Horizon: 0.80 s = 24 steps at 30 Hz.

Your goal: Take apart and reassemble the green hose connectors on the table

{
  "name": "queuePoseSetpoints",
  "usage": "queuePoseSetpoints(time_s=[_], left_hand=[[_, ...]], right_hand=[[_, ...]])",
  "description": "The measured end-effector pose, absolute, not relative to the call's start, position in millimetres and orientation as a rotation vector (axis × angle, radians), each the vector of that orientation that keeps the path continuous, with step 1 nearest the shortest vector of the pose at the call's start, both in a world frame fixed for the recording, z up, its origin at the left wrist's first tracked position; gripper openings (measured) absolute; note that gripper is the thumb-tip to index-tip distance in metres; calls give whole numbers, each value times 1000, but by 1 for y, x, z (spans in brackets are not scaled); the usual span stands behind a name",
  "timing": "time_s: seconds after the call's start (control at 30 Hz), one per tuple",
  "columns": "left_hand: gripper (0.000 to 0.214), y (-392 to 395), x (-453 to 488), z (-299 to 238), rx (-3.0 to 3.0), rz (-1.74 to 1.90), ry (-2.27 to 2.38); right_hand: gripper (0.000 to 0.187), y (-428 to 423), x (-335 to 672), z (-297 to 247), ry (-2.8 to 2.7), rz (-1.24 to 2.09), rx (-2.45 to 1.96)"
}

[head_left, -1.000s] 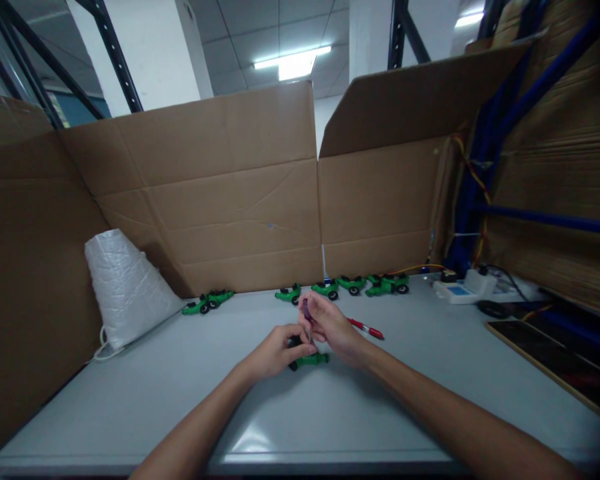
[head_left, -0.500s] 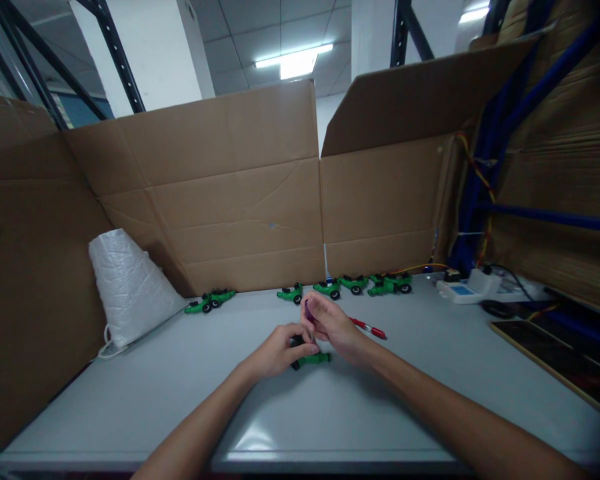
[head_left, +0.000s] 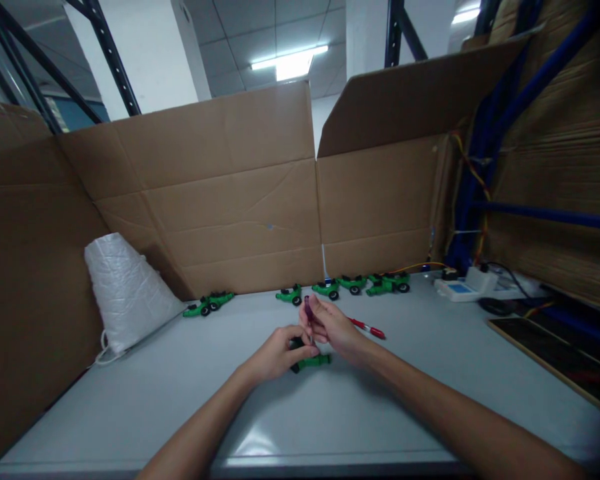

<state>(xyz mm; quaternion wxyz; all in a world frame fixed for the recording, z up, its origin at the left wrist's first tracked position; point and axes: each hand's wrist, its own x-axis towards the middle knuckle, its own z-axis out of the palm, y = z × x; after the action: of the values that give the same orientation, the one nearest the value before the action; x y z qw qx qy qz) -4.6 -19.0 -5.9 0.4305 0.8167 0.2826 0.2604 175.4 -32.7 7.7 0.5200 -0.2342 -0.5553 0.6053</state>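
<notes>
A green toy car (head_left: 314,361) with black wheels sits on the table under my hands. My left hand (head_left: 284,347) is closed around its rear part, and the fingers cover much of it. In my right hand (head_left: 330,328) a screwdriver (head_left: 309,309) with a dark purple handle is held upright between thumb and fingers. Its thin shaft points down at the car beside my left fingertips; the tip is hidden. Just right of my right hand lies a red pen (head_left: 369,329).
Several more green toy cars (head_left: 326,289) stand along the cardboard wall (head_left: 240,220), with others (head_left: 209,304) at the left. A white padded bag (head_left: 130,293) leans at the left. A power strip (head_left: 463,289) and a dark flat panel (head_left: 550,360) lie at the right.
The fingers of my right hand have shifted slightly around the screwdriver, and more of its handle shows. My left hand and the car stay put; the whole view has moved a little.
</notes>
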Motion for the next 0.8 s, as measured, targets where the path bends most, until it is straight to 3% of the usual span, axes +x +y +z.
queuePoseSetpoints(time_s=[0.57, 0.8], left_hand=[[19, -20, -7, -1, 2442, 779, 721], [21, -17, -13, 5, 2519, 763, 789]], right_hand=[[64, -32, 174, 6, -1469, 1269, -605], [36, -37, 182, 16, -1570, 911, -664]])
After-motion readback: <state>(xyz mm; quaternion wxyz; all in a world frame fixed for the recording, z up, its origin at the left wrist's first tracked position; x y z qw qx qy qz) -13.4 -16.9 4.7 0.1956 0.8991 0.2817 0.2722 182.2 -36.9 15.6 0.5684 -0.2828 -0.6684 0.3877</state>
